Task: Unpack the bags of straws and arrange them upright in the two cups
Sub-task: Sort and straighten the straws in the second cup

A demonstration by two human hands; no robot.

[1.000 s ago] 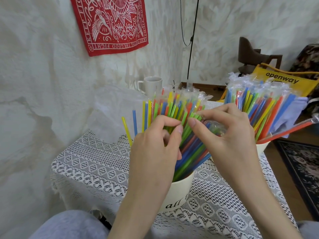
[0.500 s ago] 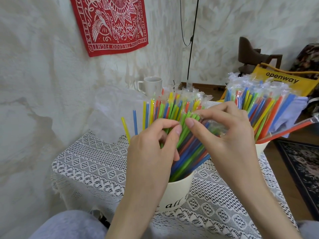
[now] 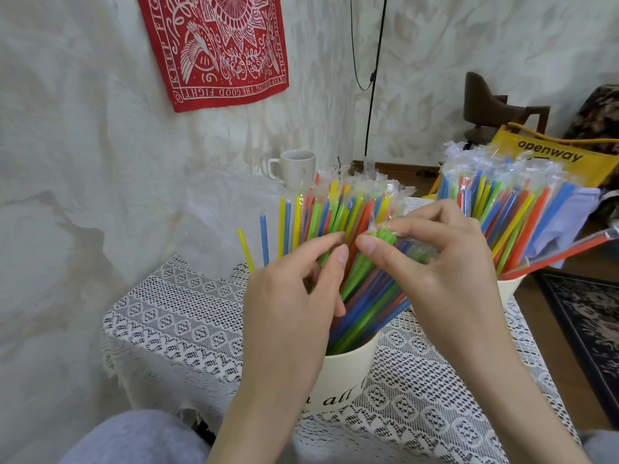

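A cream cup (image 3: 348, 373) with black lettering stands near the table's front, full of coloured straws (image 3: 338, 216), many still in clear wrappers. My left hand (image 3: 294, 306) reaches into these straws, thumb and forefinger pinching among them. My right hand (image 3: 445, 266) pinches a bundle of green straws in a clear plastic bag (image 3: 385, 234) above the cup. A second cream cup (image 3: 509, 289) stands behind my right hand, packed with wrapped straws (image 3: 502, 202); one red straw leans out to the right.
The small table wears a white lace cloth (image 3: 187, 316) and stands against a white wall. A white mug (image 3: 296, 167) sits at the back. A yellow bag (image 3: 552, 159) and a dark chair (image 3: 485, 105) are at the right, with a patterned rug on the floor.
My right hand has lifted the bagged green straws a little higher and my two thumbs have drawn slightly apart. The cups have not moved.
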